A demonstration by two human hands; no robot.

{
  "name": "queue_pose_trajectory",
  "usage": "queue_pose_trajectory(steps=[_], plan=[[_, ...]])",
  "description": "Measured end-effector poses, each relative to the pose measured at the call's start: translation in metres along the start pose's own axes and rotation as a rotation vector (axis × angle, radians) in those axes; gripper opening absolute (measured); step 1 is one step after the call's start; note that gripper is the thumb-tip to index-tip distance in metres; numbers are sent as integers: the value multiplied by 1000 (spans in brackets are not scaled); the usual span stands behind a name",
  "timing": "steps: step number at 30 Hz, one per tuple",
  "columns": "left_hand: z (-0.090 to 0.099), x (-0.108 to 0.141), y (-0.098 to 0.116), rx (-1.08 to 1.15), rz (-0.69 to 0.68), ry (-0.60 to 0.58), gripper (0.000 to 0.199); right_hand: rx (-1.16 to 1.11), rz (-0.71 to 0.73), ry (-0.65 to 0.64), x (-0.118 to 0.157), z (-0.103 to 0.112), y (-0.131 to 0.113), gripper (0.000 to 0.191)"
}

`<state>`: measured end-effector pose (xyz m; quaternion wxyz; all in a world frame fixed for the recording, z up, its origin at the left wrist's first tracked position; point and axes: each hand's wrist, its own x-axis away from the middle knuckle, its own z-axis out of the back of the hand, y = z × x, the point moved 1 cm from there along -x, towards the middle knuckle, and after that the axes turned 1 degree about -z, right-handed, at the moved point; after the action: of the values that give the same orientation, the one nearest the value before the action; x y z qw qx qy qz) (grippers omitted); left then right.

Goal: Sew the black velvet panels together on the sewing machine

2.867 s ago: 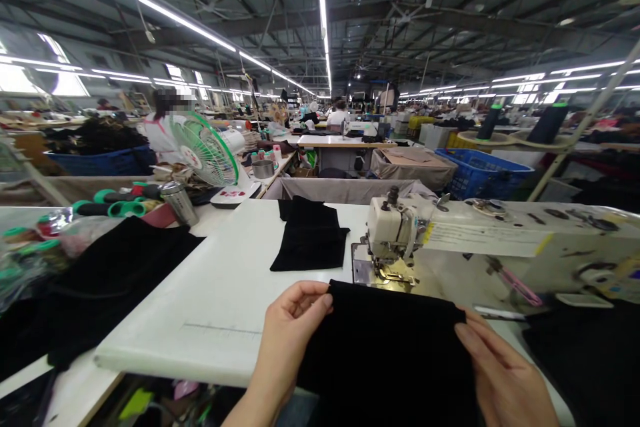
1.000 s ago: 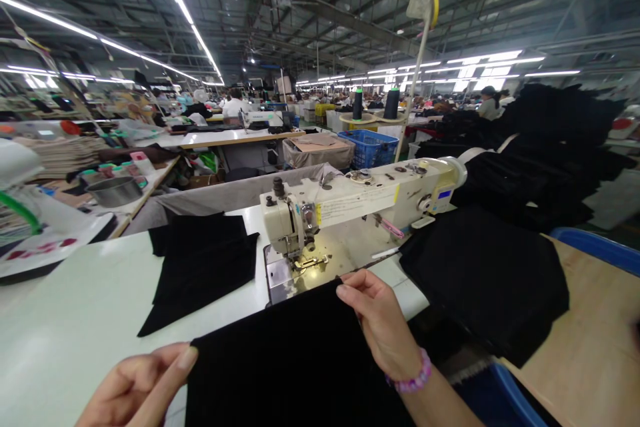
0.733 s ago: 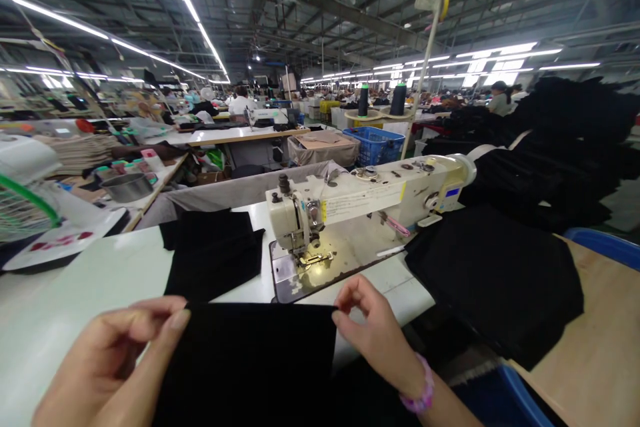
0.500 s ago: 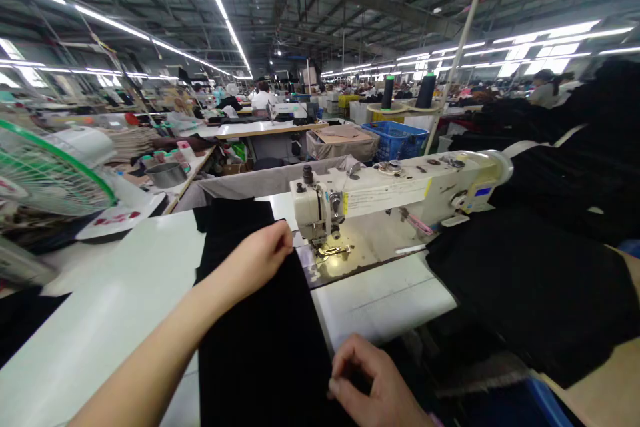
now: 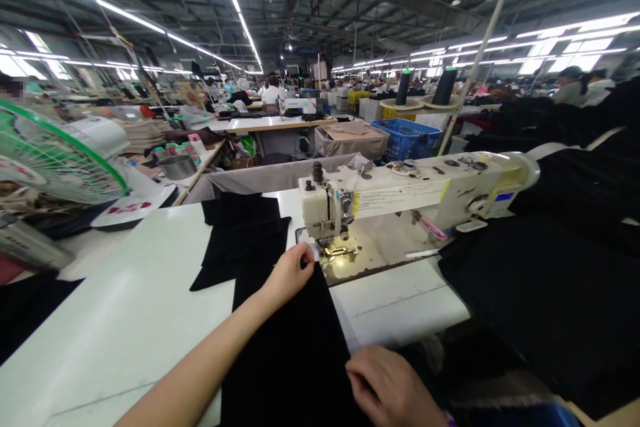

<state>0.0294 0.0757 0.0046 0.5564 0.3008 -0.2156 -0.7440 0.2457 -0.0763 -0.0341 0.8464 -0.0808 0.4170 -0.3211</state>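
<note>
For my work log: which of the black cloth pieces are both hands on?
The long piece at bottom centre: left hand at its far corner by the sewing machine, right hand nearer along its edge. Neither touches the others.

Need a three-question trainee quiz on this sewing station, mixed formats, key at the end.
1. True or false: the left hand is nearer the needle area of the sewing machine than the right hand is.
2. The outer ring of the fan is: A) red B) green C) black.
3. Fill in: the small screen on the machine is ____ in colour.

Key: 1 true; 2 B; 3 blue.
</note>
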Motion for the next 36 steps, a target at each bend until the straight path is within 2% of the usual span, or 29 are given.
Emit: queue_pose_trajectory(steps=[3,7,14,18,21,23,24,25,28,30,31,36], plan=[[-4,-19,-3,-18,108,17,18,99,-27,5,-8,2,2,21],[-8,-36,-5,-41,193,17,20,69,-18,34,-15,-2,6,24],[-8,-41,-7,-84,178,-3,17,35,-4,7,-17,-5,9,26],[-2,-29,9,-175,129,69,12,23,-21,-28,-17,0,6,27],[1,12,35,-247,43,124,22,1,-24,-32,-17,4,4,30],[-1,52,50,-250,-81,22,14,-16,-27,-41,-18,5,4,31],[-3,72,54,-236,-229,-126,11,-25,-31,-51,-18,5,4,31],[-5,91,56,-237,-355,-211,15,-32,-36,-63,-19,5,5,31],[-9,125,47,-364,-650,-230,41,-47,-62,-95,-26,4,8,29],[-9,126,35,-433,-729,-210,54,-48,-80,-101,-33,3,12,29],[-8,122,30,-448,-743,-204,54,-47,-89,-101,-37,1,15,29],[1,89,25,-464,-748,-153,32,-32,-109,-128,-57,-6,31,28]])
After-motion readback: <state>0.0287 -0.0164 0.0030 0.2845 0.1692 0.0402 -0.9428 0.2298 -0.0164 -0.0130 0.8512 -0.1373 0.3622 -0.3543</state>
